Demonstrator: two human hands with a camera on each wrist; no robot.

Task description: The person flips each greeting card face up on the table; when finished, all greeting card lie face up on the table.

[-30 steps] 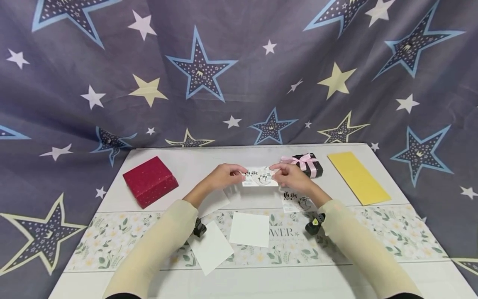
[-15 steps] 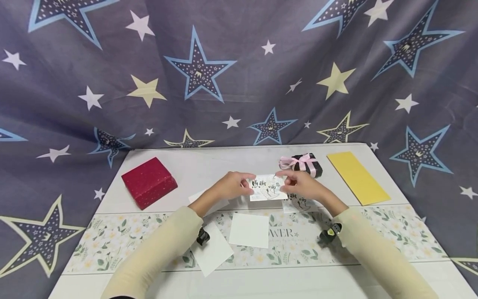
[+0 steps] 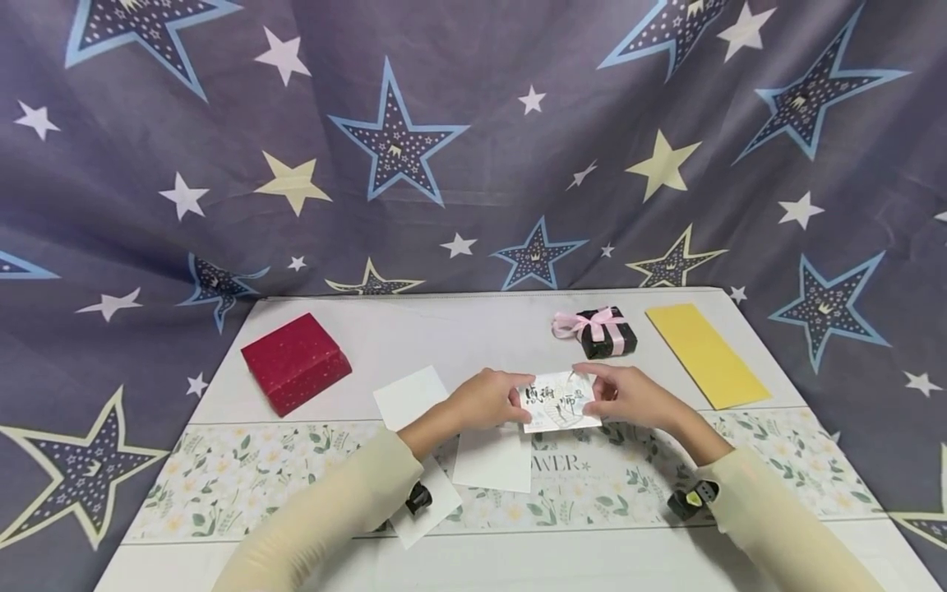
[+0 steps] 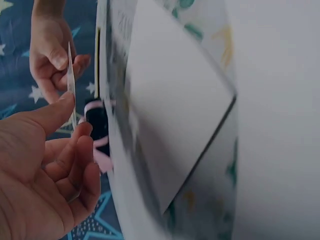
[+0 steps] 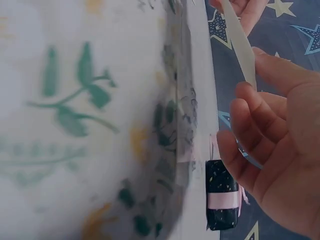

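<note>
A small white card (image 3: 551, 403) with black brush lettering is held up over the table between both hands. My left hand (image 3: 488, 400) pinches its left edge between thumb and fingertips. At the opposite edge my right hand (image 3: 635, 396) pinches it the same way. The left wrist view shows the card (image 4: 71, 82) nearly edge-on, thumb on one face and a finger on the other. In the right wrist view the card (image 5: 241, 45) slants up from the right thumb and index finger, the other fingers loosely curled. A similar lettered card seen earlier on the table is now mostly hidden behind them.
White paper pieces lie near the left forearm: one at the back (image 3: 409, 396), a square (image 3: 491, 464) and another sheet (image 3: 429, 506). Around them stand a red box (image 3: 296, 362), a black gift box with pink ribbon (image 3: 605, 333) and a yellow envelope-like piece (image 3: 706, 355). A starry curtain (image 3: 473, 164) hangs behind.
Both hands have brought the held card toward the front and to the right, over the other lettered card. The back white paper and the gift box show more fully now.
</note>
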